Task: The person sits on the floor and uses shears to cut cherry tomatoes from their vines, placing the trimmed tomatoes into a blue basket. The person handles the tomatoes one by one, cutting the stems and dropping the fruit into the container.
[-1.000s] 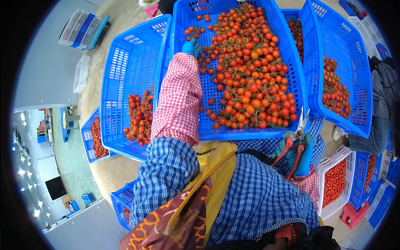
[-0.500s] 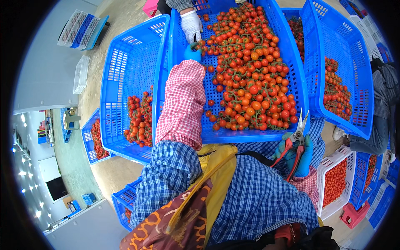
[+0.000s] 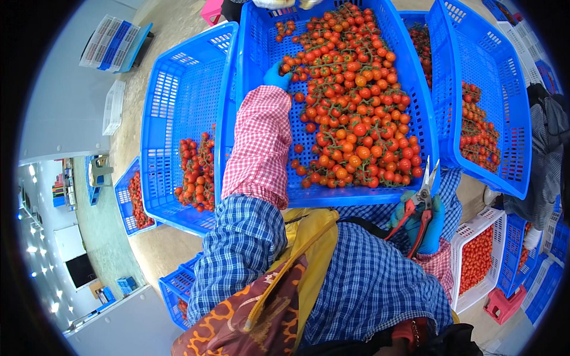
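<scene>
A large blue plastic crate [image 3: 362,196] in front of me holds a heap of red and orange cherry tomatoes [image 3: 359,127], many still on green stems. My left hand [image 3: 276,78], in a blue glove, reaches to the heap's left edge. Its fingers curl round a few cherry tomatoes there, and the fingertips are partly hidden. Close to the crate's near right corner, my right hand [image 3: 434,222], also blue-gloved, is closed on red-handled pruning snips [image 3: 425,197]. Their blades point up and stand apart.
Another person's white-gloved hands [image 3: 274,3] are at the crate's far rim. A blue crate [image 3: 155,142] with some tomatoes stands at left, another [image 3: 496,118] at right. A white crate [image 3: 456,261] of loose tomatoes and a red stool [image 3: 504,305] are at lower right.
The other person's white-gloved hand has drawn back from beside my left hand to the far rim. A small tomato cluster now shows at the crate's far left. My right hand has barely moved.
</scene>
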The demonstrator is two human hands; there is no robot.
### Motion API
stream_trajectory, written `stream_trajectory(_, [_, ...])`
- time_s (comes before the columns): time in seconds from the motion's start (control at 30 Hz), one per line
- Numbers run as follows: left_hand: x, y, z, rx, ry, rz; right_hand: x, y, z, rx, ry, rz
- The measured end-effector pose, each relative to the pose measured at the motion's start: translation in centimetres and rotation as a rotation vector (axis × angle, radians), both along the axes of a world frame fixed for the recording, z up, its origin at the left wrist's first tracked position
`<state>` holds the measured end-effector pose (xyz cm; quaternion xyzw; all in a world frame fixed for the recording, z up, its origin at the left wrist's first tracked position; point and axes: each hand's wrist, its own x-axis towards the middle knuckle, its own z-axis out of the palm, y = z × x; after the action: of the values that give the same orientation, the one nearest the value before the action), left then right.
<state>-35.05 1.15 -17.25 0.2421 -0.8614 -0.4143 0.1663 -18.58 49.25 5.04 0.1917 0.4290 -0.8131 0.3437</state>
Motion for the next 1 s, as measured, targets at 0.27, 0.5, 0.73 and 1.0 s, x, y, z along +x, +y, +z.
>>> stream_trajectory(0.27, [0.7,2.4,4.7,1.256,0.316,0.213,0.1,0.1,-0.3,-0.013,-0.007,0.013])
stream_trajectory(0.5, [0.6,6.1,7.3,2.177,0.725,-0.771,0.3,0.0,-0.1,-0.076,0.058,0.063])
stream_trajectory(0.73, [0.8,10.2,12.0,1.849,0.696,-0.703,0.6,-0.1,0.0,-0.109,0.055,0.051])
stream_trajectory(1.0, [0.6,4.1,15.4,1.922,0.576,-1.136,0.7,-0.6,0.2,-0.038,0.129,0.124])
